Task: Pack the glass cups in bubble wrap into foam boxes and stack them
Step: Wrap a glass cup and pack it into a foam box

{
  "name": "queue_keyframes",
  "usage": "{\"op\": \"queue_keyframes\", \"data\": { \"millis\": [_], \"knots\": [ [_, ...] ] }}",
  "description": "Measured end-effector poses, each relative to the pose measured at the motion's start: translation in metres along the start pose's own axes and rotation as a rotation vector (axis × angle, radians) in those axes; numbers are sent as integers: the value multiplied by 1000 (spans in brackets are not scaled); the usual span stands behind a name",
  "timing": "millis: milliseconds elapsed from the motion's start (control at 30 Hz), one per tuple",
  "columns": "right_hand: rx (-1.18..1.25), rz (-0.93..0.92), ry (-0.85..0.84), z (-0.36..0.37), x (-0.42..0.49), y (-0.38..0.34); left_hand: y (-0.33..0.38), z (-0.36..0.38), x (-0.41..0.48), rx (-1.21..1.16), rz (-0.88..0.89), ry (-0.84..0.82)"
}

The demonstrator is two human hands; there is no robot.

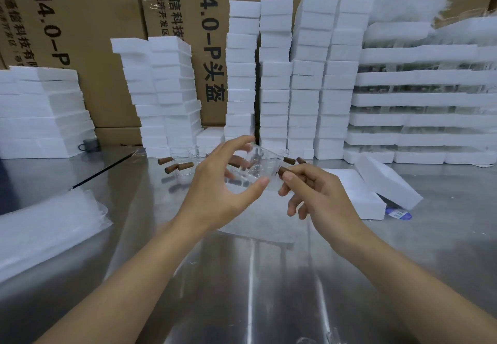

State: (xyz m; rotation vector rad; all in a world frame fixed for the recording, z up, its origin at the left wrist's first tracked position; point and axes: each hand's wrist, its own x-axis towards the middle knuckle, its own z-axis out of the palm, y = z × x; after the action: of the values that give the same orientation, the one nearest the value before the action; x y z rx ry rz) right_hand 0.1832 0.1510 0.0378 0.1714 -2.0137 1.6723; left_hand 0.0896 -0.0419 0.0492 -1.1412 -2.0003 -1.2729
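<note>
So, glass cup (262,159) is up in the air betw. both hands, over the middle of the table (242,290), not yet wrapped.

Left hand (217,190): wide C-shape, thumb under and fingers over the top, cradling the clear body. Looks like it's there to steady the glass w/o squeezing.

Right hand (314,196): thumb + forefinger pinch the brown handle (282,171), other fingers loosely curled below. Prob. using the handle to turn and aim the cup.

Cup sits nearer the left palm, handle sticking out twd the right. Directly below lies a thin pale sheet (258,217), likely bubble wrap, flat on the table, so the cup is prob. held above it ready to be laid down and rolled.

Open foam box (360,204) is just right of the right hand, its lid (387,179) leaning on it, close for loading. More cups (183,159) wait behind the hands; spare wrap pile (45,230) far left; packed stacks (274,75) at the back.
</note>
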Motion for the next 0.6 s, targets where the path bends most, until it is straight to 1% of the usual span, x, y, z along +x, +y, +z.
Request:
{"op": "queue_keyframes", "data": {
  "millis": [100, 233, 333, 433, 533, 600],
  "knots": [
    [-97, -37, 31, 0, -1, 6, -3, 6, -2, -80, -113, 0],
    [-148, -71, 72, -1, 0, 13, -3, 18, -1, -348, -302, 47],
    [-268, -104, 80, -3, 0, 18, -2, 22, 0, -469, -410, 72],
    [-347, -146, 63, -4, 0, 20, 0, 22, 0, -579, -495, 50],
    [-342, -195, 46, -3, 2, 20, 4, 23, -2, -704, -582, -3],
    [-334, -200, 64, -3, 2, 20, 4, 24, -2, -814, -622, -61]
  ]
}}
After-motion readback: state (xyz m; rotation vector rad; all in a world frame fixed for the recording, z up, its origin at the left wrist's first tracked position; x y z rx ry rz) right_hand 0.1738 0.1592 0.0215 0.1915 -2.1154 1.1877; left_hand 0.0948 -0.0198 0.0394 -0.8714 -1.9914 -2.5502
